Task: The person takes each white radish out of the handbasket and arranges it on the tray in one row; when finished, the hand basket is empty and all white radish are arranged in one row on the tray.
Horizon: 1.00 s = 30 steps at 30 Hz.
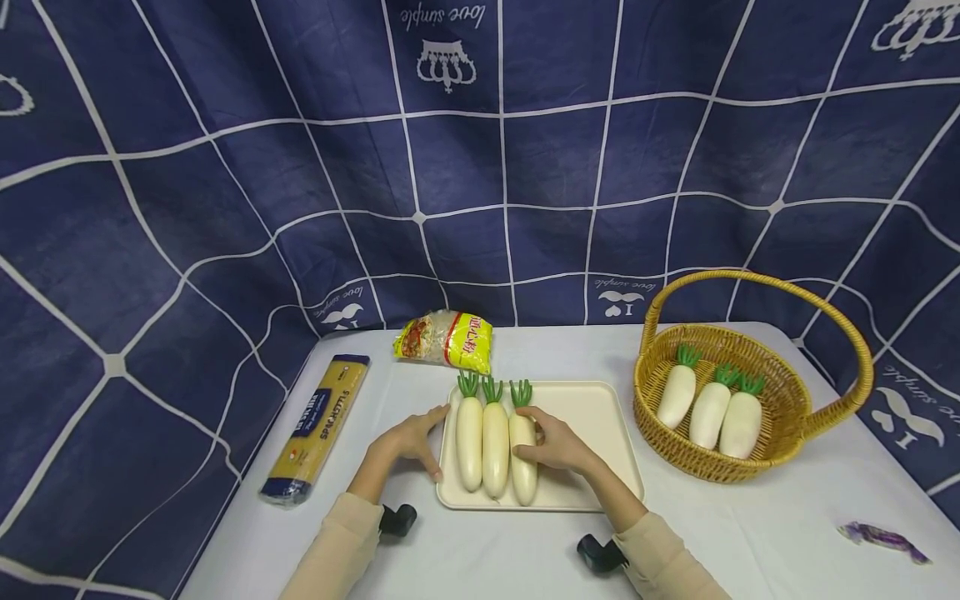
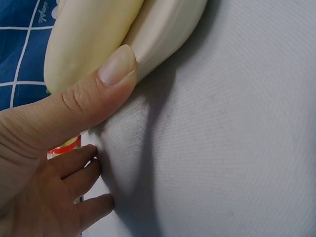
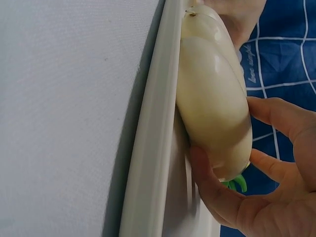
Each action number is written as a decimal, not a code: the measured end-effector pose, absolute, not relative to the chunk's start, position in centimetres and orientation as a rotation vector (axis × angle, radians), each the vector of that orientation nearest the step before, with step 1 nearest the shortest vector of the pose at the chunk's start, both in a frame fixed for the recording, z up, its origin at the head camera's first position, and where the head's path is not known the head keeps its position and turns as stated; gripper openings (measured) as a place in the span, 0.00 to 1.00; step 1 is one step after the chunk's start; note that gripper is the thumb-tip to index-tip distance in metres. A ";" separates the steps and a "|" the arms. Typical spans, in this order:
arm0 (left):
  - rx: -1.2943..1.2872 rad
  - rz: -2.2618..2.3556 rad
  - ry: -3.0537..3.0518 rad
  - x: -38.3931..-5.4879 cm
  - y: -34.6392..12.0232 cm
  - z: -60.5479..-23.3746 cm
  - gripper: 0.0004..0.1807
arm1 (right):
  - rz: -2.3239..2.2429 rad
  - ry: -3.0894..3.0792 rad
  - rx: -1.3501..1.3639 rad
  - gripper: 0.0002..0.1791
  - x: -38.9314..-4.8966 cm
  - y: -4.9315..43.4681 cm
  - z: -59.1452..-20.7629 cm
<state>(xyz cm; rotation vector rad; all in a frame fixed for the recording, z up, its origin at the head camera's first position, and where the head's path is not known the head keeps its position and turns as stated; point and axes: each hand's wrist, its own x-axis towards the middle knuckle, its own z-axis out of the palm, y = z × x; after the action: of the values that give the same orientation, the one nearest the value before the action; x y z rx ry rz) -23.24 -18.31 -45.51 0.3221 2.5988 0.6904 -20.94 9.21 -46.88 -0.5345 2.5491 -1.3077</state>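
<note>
Three white radishes with green tops lie side by side on a cream tray (image 1: 581, 433): a left one (image 1: 469, 442), a middle one (image 1: 495, 450) and a right one (image 1: 524, 475). My right hand (image 1: 558, 442) holds the right radish, fingers and thumb around its upper part; the right wrist view shows this radish (image 3: 212, 94) close up. My left hand (image 1: 412, 437) is at the tray's left edge with thumb and fingers spread. In the left wrist view its thumb (image 2: 94, 91) lies by the tray rim (image 2: 165, 37), and the fingers hold nothing.
A wicker basket (image 1: 795, 350) at the right contains three more radishes (image 1: 708, 417). A spaghetti pack (image 1: 318, 429) lies left, a yellow food bag (image 1: 446, 340) behind the tray, and a purple wrapped piece (image 1: 885, 539) at the front right. A blue checked cloth (image 1: 465, 167) hangs behind.
</note>
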 end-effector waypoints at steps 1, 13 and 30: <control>0.322 0.693 2.598 -23.2 -18.3 -45.5 0.66 | -1.310 2.548 -0.530 0.37 -20.9 9.2 -46.9; 0.310 0.712 2.599 -23.1 -18.3 -45.5 0.66 | -1.382 2.519 -0.425 0.42 -20.2 10.5 -46.0; 0.311 0.723 2.605 -23.0 -18.0 -45.5 0.66 | -1.344 2.677 -0.504 0.39 -21.3 17.8 -41.7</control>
<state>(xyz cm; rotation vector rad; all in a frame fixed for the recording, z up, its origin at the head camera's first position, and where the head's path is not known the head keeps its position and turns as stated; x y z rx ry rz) -22.99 -18.02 -45.54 0.3114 2.6052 0.7234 -21.31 17.84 -41.66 -0.5037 2.6765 -1.3443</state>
